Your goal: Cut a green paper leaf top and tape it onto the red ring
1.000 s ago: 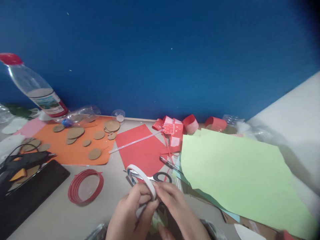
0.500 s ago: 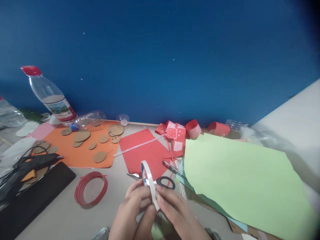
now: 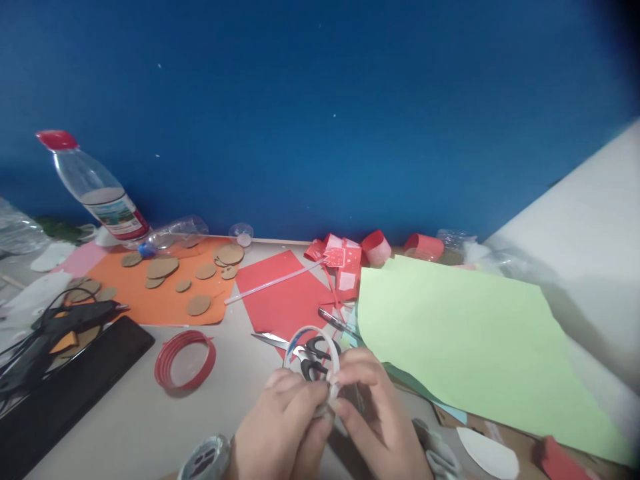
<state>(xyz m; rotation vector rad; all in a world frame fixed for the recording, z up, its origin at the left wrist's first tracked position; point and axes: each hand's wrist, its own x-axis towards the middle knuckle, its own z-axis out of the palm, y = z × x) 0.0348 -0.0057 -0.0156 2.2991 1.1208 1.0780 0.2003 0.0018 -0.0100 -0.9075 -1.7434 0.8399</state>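
Note:
A thin roll of white tape [image 3: 334,355] with a bluish inner side stands on edge between my hands. My left hand [image 3: 287,420] is closed around its lower part. At its right side, my right hand [image 3: 373,407] pinches the roll with thumb and forefinger; whether a loose tape end is between them I cannot tell. Just beyond the roll, a pair of scissors [image 3: 273,340] with black handles lies with its blades toward the left, partly seen through the ring. Under the blades is a sheet of red paper [image 3: 280,283].
Light green paper [image 3: 465,333] covers the right side. At left lie a red coil [image 3: 185,363], a black glue gun [image 3: 75,320], a black slab [image 3: 85,393] and cardboard discs on orange paper [image 3: 165,303]. A tall bottle [image 3: 100,190] leans by the blue wall [image 3: 320,120].
The roll has turned from nearly edge-on to show its open ring. My hands have shifted slightly right, and the view has moved a little, showing more at lower right.

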